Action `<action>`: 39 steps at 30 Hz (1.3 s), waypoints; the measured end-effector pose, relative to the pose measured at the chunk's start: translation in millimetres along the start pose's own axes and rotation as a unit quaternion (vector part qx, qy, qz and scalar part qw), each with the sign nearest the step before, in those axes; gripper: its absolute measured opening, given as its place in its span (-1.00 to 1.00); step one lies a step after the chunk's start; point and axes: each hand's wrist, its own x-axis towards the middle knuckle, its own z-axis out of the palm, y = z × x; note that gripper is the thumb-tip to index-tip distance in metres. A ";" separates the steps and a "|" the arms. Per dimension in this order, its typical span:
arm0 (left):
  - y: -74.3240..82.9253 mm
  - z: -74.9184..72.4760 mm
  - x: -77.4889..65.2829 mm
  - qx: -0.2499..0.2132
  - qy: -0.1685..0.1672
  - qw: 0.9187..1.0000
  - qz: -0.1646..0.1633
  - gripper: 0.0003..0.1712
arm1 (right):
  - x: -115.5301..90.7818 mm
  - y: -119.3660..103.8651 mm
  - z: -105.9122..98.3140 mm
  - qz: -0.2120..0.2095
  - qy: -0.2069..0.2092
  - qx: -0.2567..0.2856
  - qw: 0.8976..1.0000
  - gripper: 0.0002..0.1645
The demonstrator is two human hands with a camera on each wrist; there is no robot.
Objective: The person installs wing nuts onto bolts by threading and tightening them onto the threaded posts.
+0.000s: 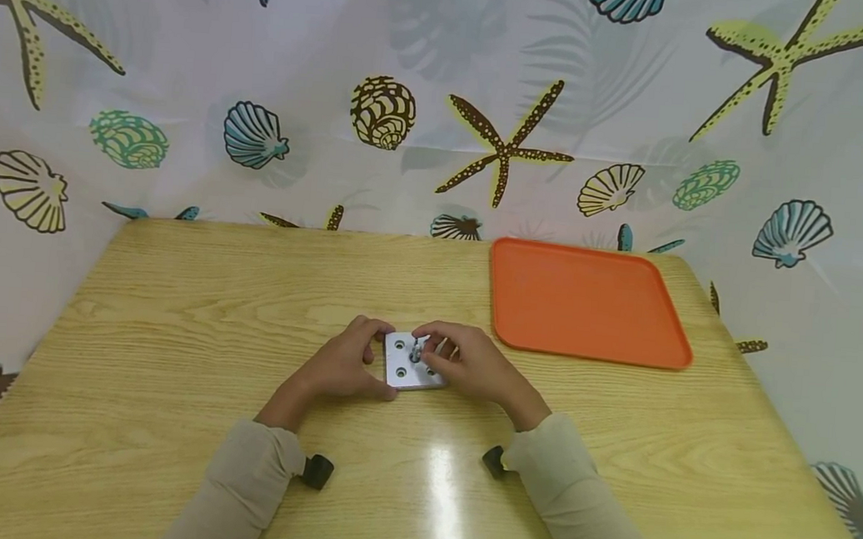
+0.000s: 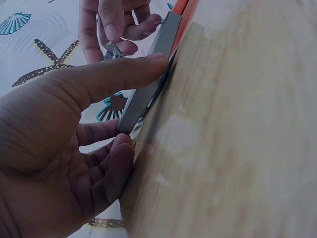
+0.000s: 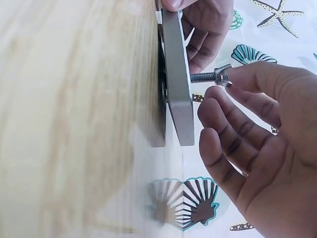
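Note:
A small square silver metal plate point(image 1: 415, 377) lies on the wooden table, with several round holes in its top. My left hand point(image 1: 341, 362) grips it from the left, thumb point(image 2: 124, 74) on the near edge and fingers at the far edge. From the plate's face a threaded wing screw point(image 3: 202, 77) stands straight out, a length of its thread bare. My right hand point(image 1: 476, 364) pinches the screw's winged head between thumb and forefinger, the other fingers loosely curled beside the plate. A dark layer point(image 3: 159, 109) shows beneath the plate in the right wrist view.
An orange tray point(image 1: 590, 306) lies at the back right of the wooden table point(image 1: 170, 351). Behind it hangs a white cloth point(image 1: 311, 61) printed with shells and starfish. Black wrist mounts point(image 1: 317, 472) stick out at both sleeves.

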 end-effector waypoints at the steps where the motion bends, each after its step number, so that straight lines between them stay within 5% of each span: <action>1: -0.1 -0.1 -0.1 0.001 0.000 1.000 0.000 0.00 | -0.1 0.2 0.1 0.001 0.002 -0.001 1.000 -0.66; 18: 0.1 5.6 -3.6 -0.001 0.008 1.000 0.000 0.01 | -6.4 3.2 -1.0 -0.020 0.054 -0.011 0.998 -0.85; 39: 0.8 9.9 -5.7 0.001 0.015 1.000 0.001 0.01 | -8.8 2.3 1.8 -0.027 0.048 0.001 0.998 -0.92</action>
